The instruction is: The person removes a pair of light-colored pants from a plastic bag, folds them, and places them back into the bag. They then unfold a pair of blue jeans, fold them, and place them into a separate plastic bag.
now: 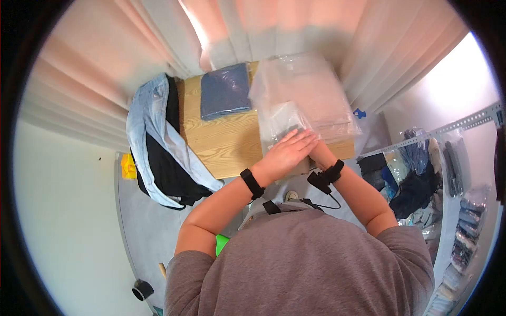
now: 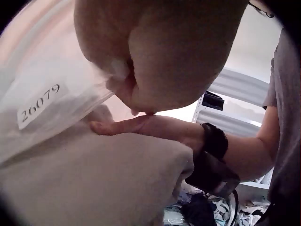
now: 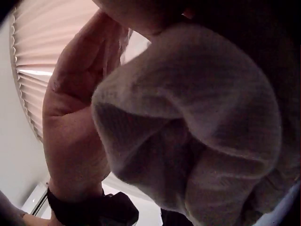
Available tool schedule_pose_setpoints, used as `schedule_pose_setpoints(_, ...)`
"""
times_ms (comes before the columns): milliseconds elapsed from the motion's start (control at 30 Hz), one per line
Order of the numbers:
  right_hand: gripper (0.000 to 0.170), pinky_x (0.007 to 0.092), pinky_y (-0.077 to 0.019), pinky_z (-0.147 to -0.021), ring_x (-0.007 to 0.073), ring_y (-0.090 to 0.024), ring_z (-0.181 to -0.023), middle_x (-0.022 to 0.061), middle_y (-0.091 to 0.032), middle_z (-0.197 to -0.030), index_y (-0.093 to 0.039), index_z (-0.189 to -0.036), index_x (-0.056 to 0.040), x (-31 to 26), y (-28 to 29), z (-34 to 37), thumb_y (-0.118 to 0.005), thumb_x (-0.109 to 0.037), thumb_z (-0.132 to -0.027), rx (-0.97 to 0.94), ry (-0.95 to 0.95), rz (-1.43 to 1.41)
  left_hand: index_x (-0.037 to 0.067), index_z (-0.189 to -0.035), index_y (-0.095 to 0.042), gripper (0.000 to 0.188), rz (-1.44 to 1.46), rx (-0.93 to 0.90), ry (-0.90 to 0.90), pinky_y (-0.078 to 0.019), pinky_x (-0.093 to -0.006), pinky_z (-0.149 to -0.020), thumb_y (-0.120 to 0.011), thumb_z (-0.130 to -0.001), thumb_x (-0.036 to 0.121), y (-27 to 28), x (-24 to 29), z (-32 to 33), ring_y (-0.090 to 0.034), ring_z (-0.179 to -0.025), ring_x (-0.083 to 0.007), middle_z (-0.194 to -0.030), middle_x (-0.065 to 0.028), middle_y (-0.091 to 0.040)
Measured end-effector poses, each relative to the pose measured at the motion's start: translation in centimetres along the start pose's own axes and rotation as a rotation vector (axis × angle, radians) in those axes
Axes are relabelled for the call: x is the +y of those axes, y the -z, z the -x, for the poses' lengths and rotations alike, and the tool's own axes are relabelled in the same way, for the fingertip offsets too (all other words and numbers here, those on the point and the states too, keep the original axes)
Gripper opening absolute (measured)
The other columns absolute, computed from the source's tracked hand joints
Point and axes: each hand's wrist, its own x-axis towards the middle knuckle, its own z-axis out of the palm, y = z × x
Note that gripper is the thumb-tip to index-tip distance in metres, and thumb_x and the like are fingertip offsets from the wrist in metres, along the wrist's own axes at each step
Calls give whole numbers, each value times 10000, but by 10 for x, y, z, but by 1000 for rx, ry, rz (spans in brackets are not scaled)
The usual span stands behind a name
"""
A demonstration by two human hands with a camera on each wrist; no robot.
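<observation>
Both hands meet at the near edge of the wooden table [image 1: 226, 150]. My left hand [image 1: 289, 152] pinches the edge of a clear plastic bag [image 2: 61, 127], which carries a printed number label [image 2: 39, 106]. A rolled or folded beige-grey ribbed garment [image 3: 197, 84] lies at the bag's mouth, below the left hand. My right hand [image 2: 141, 125] grips this garment, thumb along its top and the other fingers hidden. From above, the left fingers overlap the right hand. In the right wrist view the garment's folded end covers much of the frame.
A broad pile of clear plastic bags [image 1: 305, 84] covers the table's right side. Behind lies a bagged navy garment [image 1: 226, 89]. Light blue jeans [image 1: 145, 126] and black clothing [image 1: 163, 163] hang over the left edge. Bagged clothes [image 1: 411, 184] fill a shelf on the right.
</observation>
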Motion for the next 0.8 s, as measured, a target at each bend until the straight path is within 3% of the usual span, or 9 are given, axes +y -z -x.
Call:
schedule_pose_setpoints(67, 355, 339, -467, -795, 224, -589, -927, 106, -608, -1069, -478, -1213, -21, 15, 5, 15, -461, -208, -912, 90, 156, -19, 67, -1294, -442, 552, 74, -18, -79, -254, -457, -1072, -481, -751, -20, -2, 7, -12, -351, -1295, -250, -1366, -93, -415)
schedule_pose_setpoints(167, 392, 317, -462, -798, 194, -578, -927, 75, -597, -1076, -431, -1257, -17, 10, 11, 32, -502, -155, -897, 304, 41, -195, 82, -1288, -452, 556, 84, -54, -191, -278, -454, -1061, -501, -741, -7, -4, 14, -21, -352, -1292, -271, -1378, -98, -401)
schedule_pose_setpoints(233, 380, 294, -457, -786, 156, -564, -917, 66, -597, -1057, -469, -1223, -10, -21, 16, 41, -557, -115, -869, 563, -108, -536, 83, -1257, -486, 531, -181, 134, -130, -311, -442, -1041, -515, -733, -1, -6, 16, -19, -386, -1255, -306, -1343, -118, -425)
schedule_pose_setpoints(433, 328, 287, -457, -786, 139, -559, -920, 59, -597, -1055, -535, -1150, -5, 7, 45, 62, -595, -111, -845, 552, -222, -630, 47, -1188, -531, 479, -105, 342, 123, -408, -399, -953, -521, -714, -21, -47, -5, -28, -476, -1140, -323, -1212, -146, -499)
schedule_pose_setpoints(567, 339, 299, -456, -796, 149, -559, -930, 63, -595, -1056, -530, -1155, -2, 6, 56, 63, -593, -133, -849, 535, -224, -687, 40, -1180, -530, 466, 1, 213, -14, -429, -379, -930, -521, -719, -26, -69, 0, -31, -494, -1119, -317, -1196, -149, -514)
schedule_pose_setpoints(667, 399, 318, -455, -800, 185, -566, -923, 92, -598, -1046, -516, -1166, 12, 38, 48, 37, -616, -188, -836, 646, -115, -736, 37, -1168, -538, 441, 79, 143, -76, -429, -382, -934, -519, -733, -25, -74, -1, -25, -501, -1111, -315, -1182, -151, -523)
schedule_pose_setpoints(733, 470, 372, -452, -811, 287, -585, -919, 180, -594, -1051, -496, -1161, 31, 49, 40, 18, -636, -243, -806, 775, -5, -432, 51, -1166, -545, 436, 95, 118, -151, -425, -381, -940, -524, -738, -28, -71, -5, -17, -491, -1126, -317, -1199, -144, -518)
schedule_pose_setpoints(767, 470, 372, -452, -811, 287, -585, -919, 180, -594, -1051, -496, -1161, 31, 54, 37, 13, -636, -243, -806, 778, -9, -438, 51, -1166, -545, 436, 96, 111, -151, -425, -381, -940, -524, -738, -28, -70, -11, -10, -491, -1126, -317, -1199, -144, -518)
schedule_pose_setpoints(800, 492, 396, -447, -816, 341, -577, -930, 218, -585, -1052, -497, -1146, 33, 37, 36, 9, -642, -274, -790, 832, -239, -262, 63, -1166, -553, 436, 63, 140, -112, -423, -384, -941, -528, -741, -27, -70, -20, -1, -485, -1133, -322, -1215, -152, -503)
